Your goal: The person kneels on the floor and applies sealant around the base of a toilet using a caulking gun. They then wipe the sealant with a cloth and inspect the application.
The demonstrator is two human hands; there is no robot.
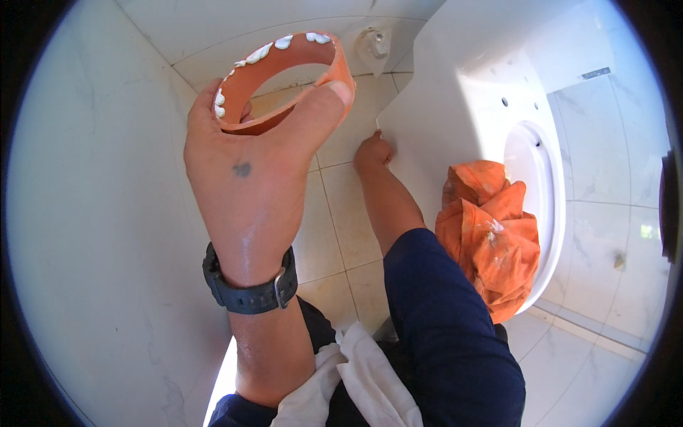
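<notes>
My left hand [260, 167] grips an orange plastic pipe ring [309, 55], holding it tilted up above the floor. The thumb presses on the ring's right side, while the fingers curl round its left side, partly hidden. Dabs of white paste sit along the ring's upper rim. Beside the lower edge of a white toilet [455, 117], my right hand [374, 151] is mostly closed, its index finger pointing along that edge. A thin white sliver shows at the fingertip; whether the hand holds anything is hidden.
A crumpled orange cloth [491, 242] lies over the toilet's rim. At the far wall, a pipe stub [373, 46] is wrapped in clear plastic. Marbled white wall panels [107, 199] stand close on my left. Floor tiles [341, 213] lie below; a whitish cloth [370, 381] hangs near me.
</notes>
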